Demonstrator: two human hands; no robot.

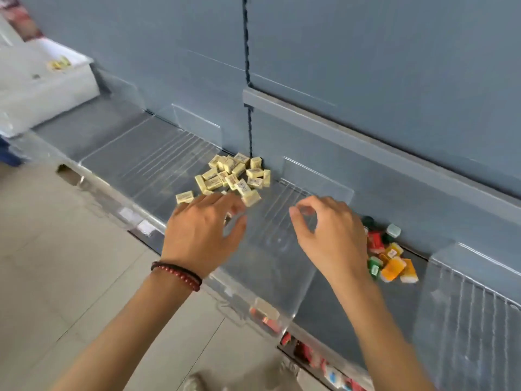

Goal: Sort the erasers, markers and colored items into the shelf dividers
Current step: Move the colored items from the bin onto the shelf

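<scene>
A loose heap of several cream-coloured erasers (234, 174) lies on the grey shelf (135, 162), left of a clear acrylic divider (284, 249). My left hand (201, 231) hovers just in front of the heap with its fingers spread and holds nothing I can see. My right hand (329, 235) is over the divider, its thumb and forefinger curved toward each other with nothing visible between them. Right of that divider sits a pile of red, green, orange and white coloured items (390, 256), partly hidden behind my right hand.
Another clear divider (465, 306) stands at the far right, and more (197, 121) stand further left along the shelf. A lower shelf (318, 359) holds red packaged goods. A white counter (48, 83) is at the far left. Tiled floor (70, 263) lies below.
</scene>
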